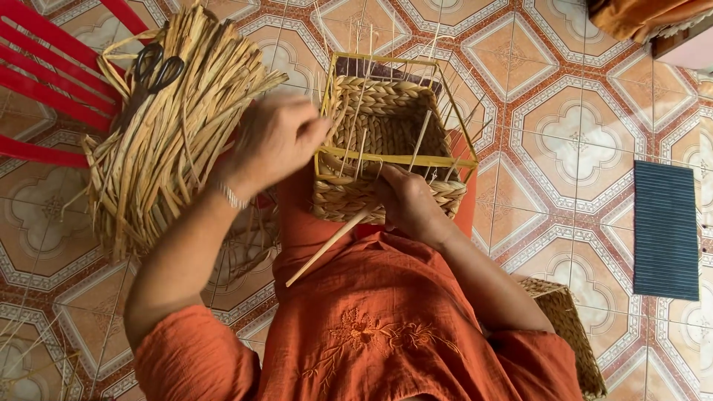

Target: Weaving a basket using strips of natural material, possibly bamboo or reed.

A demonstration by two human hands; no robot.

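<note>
Head view looks straight down on a half-woven basket [386,148] sitting on the person's lap in the upper middle of the frame. Its yellow wire frame [397,158] stands open above the work. The lower band of the near wall is already plaited in thick straw braid, and braid also shows on the floor and far wall inside; the upper part of the frame is bare, with thin stakes [362,89] poking up past the rim. By my reading the weaving is somewhere around the middle, with the top rows and rim not yet done.

The left hand [275,141] sits just left of the basket, fingers bunched together near the frame's corner, seemingly pinching a strand, though motion blur hides exactly what. The left forearm runs down to the lower left, a thin bracelet [232,197] at the wrist. The right hand [408,200] presses against the near wall, fingers curled over the braid at the rim, knuckles toward the camera. A pale stick [327,245] slants from under it toward the orange tunic [371,327].

At upper left a bundle of dried straw [163,126] lies on a red chair [44,82], with black scissors [152,70] on top. Another woven basket [568,327] sits at lower right, a dark mat [665,230] at the right edge on the patterned tile floor [564,111]
</note>
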